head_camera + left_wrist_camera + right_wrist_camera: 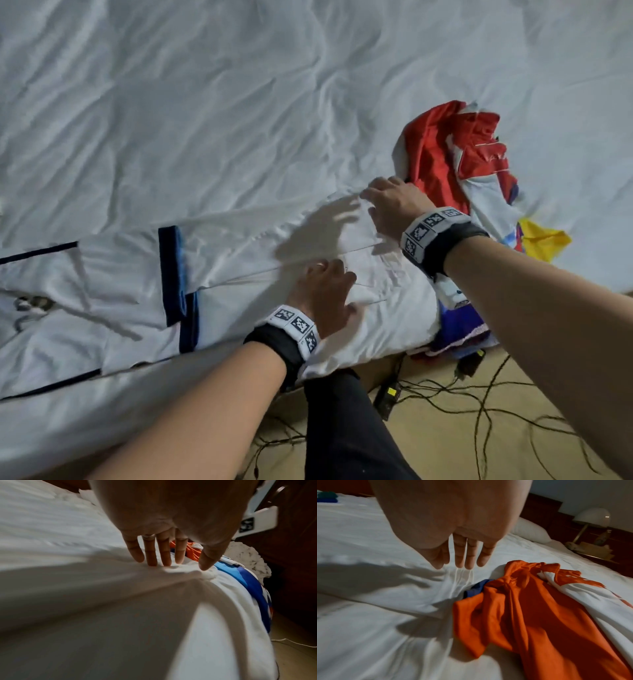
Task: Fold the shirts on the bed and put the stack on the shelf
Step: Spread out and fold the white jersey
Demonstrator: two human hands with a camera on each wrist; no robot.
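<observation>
A white shirt with dark blue trim [212,274] lies spread flat along the near edge of the bed, its sleeves folded in. My left hand [329,291] lies on its right end with straight fingers [150,555] touching the cloth. My right hand [387,202] hovers flat just above the shirt's far right corner, fingers straight [464,558], holding nothing. A crumpled red-orange and white shirt [455,154] lies just right of that hand, seen close in the right wrist view as the orange shirt [522,608].
The white bed sheet [239,102] stretches far and left. A blue, white and yellow garment [537,240] hangs at the bed's right edge. Cables and a black adapter [387,394] lie on the floor. A pillow [530,530] and a lamp [592,517] stand beyond.
</observation>
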